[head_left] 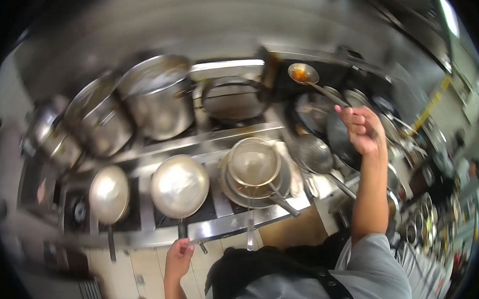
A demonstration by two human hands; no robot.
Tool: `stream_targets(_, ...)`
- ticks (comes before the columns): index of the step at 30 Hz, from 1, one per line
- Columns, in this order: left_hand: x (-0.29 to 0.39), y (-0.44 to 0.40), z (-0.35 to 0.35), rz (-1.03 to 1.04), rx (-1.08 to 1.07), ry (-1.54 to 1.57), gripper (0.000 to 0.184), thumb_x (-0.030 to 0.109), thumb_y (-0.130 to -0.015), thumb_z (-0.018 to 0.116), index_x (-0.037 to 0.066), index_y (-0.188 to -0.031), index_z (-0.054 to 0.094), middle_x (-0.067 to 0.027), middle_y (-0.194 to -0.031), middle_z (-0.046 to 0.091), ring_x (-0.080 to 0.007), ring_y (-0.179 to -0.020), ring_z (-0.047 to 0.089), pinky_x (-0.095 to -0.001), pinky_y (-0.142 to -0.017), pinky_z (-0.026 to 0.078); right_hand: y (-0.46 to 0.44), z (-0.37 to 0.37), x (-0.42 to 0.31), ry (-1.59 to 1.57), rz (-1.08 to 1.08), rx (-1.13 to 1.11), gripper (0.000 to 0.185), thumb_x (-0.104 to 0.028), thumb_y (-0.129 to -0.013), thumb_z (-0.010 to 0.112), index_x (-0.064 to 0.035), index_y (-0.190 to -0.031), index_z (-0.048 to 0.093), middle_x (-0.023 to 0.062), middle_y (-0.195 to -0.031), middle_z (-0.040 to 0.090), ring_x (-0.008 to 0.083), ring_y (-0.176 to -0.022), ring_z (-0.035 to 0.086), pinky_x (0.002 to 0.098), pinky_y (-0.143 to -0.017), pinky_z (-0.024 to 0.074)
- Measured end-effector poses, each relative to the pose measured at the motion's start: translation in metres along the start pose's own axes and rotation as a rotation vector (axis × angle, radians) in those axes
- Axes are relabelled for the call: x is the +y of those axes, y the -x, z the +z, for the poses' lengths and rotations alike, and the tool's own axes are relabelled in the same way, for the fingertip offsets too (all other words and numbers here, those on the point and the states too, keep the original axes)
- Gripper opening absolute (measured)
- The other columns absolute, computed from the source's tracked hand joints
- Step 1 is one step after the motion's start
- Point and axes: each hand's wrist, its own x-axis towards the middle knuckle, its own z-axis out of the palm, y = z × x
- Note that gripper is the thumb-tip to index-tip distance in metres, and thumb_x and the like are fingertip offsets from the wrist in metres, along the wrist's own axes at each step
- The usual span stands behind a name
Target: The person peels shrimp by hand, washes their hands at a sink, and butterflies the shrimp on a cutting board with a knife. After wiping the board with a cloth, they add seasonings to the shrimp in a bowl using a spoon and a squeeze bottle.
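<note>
My right hand [362, 129] is raised over the right side of the range, closed round the long handle of a ladle [328, 92]. Something orange lies in the ladle's bowl; I cannot tell what it is. Low in front of me, my left hand [178, 259] is closed at the end of the dark handle of a frying pan [180, 186]. This pan rests on a front burner, its inside pale and shiny. To its right, a round strainer [254, 160] sits over a wider pan [232, 192]. A perforated skimmer [314, 153] lies below the ladle.
Another frying pan [109, 194] stands on the left front burner, its handle toward me. Tall stockpots [162, 113] line the back left. Dark woks [311, 113] sit at the right, near a white cloth [320, 186]. Several bowls and containers [422, 218] crowd the far right.
</note>
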Motion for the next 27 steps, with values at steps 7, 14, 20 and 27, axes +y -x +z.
stream_targets(7,-0.038,0.123,0.007,0.033,0.355,-0.074,0.032,0.021,-0.089,0.068,0.003,-0.115,0.061,-0.0062,-0.083,0.063,-0.0137,-0.075,0.058,-0.0277,-0.071,0.049,-0.009,0.055,0.081,-0.009,0.486,-0.498,0.053,-0.009,-0.098,0.041,0.0197,-0.138,0.023,0.0028,-0.074,0.043,0.007,-0.053,0.039,0.0224,-0.038,0.0302)
stream_targets(14,-0.073,0.224,0.013,-0.141,0.573,0.04,0.04,0.032,-0.089,0.065,0.003,-0.116,0.06,-0.0122,-0.087,0.066,-0.0244,-0.08,0.064,-0.034,-0.075,0.05,0.03,0.128,0.193,-0.07,0.967,-0.615,0.051,-0.013,-0.1,0.028,0.0126,-0.143,0.018,0.0103,-0.1,0.041,0.0204,-0.061,0.048,0.0398,-0.046,0.0531)
stream_targets(20,-0.119,0.306,0.006,-0.244,0.815,0.085,0.042,0.034,-0.09,0.066,0.001,-0.114,0.058,-0.0104,-0.086,0.065,-0.0226,-0.079,0.062,-0.034,-0.072,0.049,0.11,0.195,0.316,0.015,1.34,-0.798,0.056,-0.007,-0.095,0.032,0.0138,-0.143,0.015,0.0104,-0.096,0.039,0.0187,-0.062,0.049,0.0332,-0.039,0.0469)
stream_targets(27,-0.185,0.395,-0.014,-0.398,1.007,0.173,0.042,0.035,-0.088,0.067,0.001,-0.112,0.059,-0.0114,-0.086,0.064,-0.024,-0.08,0.062,-0.0349,-0.073,0.05,0.231,0.264,0.464,0.269,1.719,-0.94,0.051,-0.001,-0.091,0.039,0.0128,-0.139,0.027,0.0123,-0.087,0.044,0.0177,-0.053,0.049,0.0352,-0.038,0.0474)
